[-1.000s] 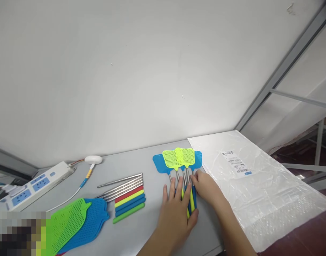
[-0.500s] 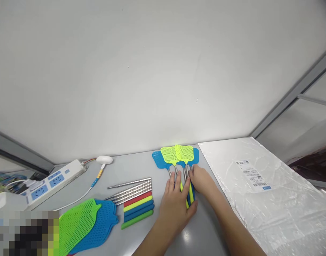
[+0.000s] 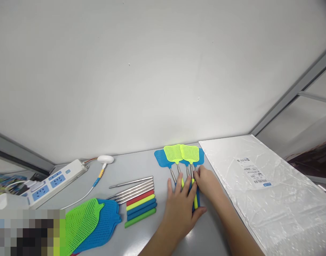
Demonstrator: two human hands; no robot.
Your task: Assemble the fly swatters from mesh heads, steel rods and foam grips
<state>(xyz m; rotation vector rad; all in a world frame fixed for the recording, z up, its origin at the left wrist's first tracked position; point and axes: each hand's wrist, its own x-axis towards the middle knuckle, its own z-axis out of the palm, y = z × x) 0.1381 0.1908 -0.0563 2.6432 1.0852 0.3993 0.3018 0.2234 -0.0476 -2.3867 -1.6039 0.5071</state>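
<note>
Several assembled fly swatters (image 3: 182, 155) lie side by side on the grey table (image 3: 141, 165), their yellow and blue mesh heads pointing at the wall. My left hand (image 3: 181, 208) lies flat over their yellow and blue handles, thumb curled round the right side. My right hand (image 3: 209, 185) touches the metal shafts from the right, fingertips at the rightmost swatter. To the left lie several loose telescopic handles (image 3: 137, 199) with red, yellow, blue and green grips and steel rods. Loose green and blue swatter heads (image 3: 90, 224) are stacked at the lower left.
A clear plastic bag (image 3: 261, 188) with a printed label covers the table's right part. A white and blue power strip (image 3: 49, 179) and a white plug on a cable (image 3: 105, 160) lie at the back left. A white wall rises just behind the table.
Both hands and the bunch of swatters shifted slightly right and nearer to me. My left hand slid down the handles. The view tilted a little.
</note>
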